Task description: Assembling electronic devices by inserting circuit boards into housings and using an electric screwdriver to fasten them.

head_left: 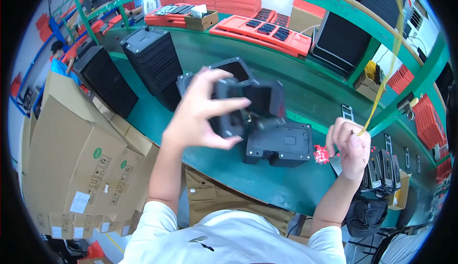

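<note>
My left hand point(202, 109) reaches over the bench with thumb and fingers spread around a black plastic housing point(262, 99). That housing is tilted and smeared by motion, and the exact contact is partly hidden. Behind the hand are more open black housings point(234, 67). Just below the tilted one, another black housing point(281, 144) lies on the green bench. My right hand point(350, 144) is closed, pinching the lower end of a yellow cord point(377, 99) that hangs from above. Beside its fingers is a small red and white cluster point(321, 154), whose kind is unclear.
Tall stacks of black housings point(152, 63) stand at the left, beside cardboard boxes point(71, 154). Red trays point(262, 35) with black parts line the far side. A green frame point(362, 16) crosses overhead. Several flat dark parts point(381, 171) stand at right, above a black bag point(366, 216).
</note>
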`<state>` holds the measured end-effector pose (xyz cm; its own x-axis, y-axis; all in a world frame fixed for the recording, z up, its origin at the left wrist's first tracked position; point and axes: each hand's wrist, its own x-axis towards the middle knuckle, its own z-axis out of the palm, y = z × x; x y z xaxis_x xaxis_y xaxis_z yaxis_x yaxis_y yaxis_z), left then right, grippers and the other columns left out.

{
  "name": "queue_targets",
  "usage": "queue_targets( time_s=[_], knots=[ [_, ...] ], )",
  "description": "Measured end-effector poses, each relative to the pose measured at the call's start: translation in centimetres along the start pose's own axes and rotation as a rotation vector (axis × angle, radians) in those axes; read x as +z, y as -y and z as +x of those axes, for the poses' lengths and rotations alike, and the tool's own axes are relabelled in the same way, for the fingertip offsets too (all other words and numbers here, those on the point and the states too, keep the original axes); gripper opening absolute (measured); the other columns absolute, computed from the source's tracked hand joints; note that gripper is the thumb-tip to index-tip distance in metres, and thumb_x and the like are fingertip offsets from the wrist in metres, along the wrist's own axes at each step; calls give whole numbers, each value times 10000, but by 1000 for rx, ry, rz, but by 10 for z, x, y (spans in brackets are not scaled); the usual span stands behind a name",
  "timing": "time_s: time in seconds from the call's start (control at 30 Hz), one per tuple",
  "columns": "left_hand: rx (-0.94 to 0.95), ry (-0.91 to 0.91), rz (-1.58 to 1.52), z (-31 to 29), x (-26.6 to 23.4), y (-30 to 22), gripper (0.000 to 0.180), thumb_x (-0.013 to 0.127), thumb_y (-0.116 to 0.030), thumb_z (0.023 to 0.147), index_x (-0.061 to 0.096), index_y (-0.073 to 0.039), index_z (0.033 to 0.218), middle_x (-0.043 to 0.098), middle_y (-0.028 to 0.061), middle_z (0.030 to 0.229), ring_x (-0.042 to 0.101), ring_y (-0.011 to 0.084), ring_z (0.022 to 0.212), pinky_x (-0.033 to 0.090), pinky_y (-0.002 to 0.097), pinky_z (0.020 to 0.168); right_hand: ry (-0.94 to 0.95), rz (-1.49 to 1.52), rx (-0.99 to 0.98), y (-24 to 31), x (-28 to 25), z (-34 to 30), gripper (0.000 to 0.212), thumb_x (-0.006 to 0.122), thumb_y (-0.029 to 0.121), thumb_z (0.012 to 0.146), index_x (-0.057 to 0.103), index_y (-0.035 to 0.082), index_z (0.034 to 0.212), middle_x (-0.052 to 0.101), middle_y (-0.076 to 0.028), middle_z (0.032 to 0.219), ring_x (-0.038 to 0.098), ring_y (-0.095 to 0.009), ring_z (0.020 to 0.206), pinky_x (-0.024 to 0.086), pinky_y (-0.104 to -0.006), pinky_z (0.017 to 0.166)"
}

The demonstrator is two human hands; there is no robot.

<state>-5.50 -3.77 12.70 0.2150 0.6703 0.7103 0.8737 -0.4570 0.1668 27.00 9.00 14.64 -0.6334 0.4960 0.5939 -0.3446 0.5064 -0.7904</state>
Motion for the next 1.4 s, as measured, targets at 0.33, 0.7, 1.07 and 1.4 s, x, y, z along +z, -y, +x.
queue_targets(
  time_s=[0.33,0.7,1.07,1.4],
  knots=[
    [-470,-34,-60,-52,-7,72,754,859,-279,650,662,-99,1355,483,174,1383,510,331,1289,429,434,1100,34,-167,58,-7,-20,-5,387,593,200,1013,465,23,694,459,-44,667,450,-143,565,361,-310,536],
    [-548,-225,-265,-62,15,72,797,818,-194,713,555,-28,1446,452,175,1423,507,288,1305,401,410,1131,-31,-208,179,-7,-44,-12,324,560,308,1050,602,-5,982,600,-38,821,561,-86,606,408,-223,525],
    [-158,-87,-56,-92,129,-21,815,772,-209,779,447,28,1488,514,213,1407,500,371,1327,349,517,1174,-496,-1367,755,-233,-164,-31,441,592,340,983,594,67,1329,693,-234,1268,697,-423,1074,538,-461,937],
    [-300,-142,-634,-75,185,-16,920,711,-501,770,462,28,1480,411,235,1493,441,382,1371,353,497,1161,-400,-990,938,-273,-178,5,345,654,301,904,705,51,1137,738,-209,1157,701,-383,1081,545,-480,960]
  ],
)
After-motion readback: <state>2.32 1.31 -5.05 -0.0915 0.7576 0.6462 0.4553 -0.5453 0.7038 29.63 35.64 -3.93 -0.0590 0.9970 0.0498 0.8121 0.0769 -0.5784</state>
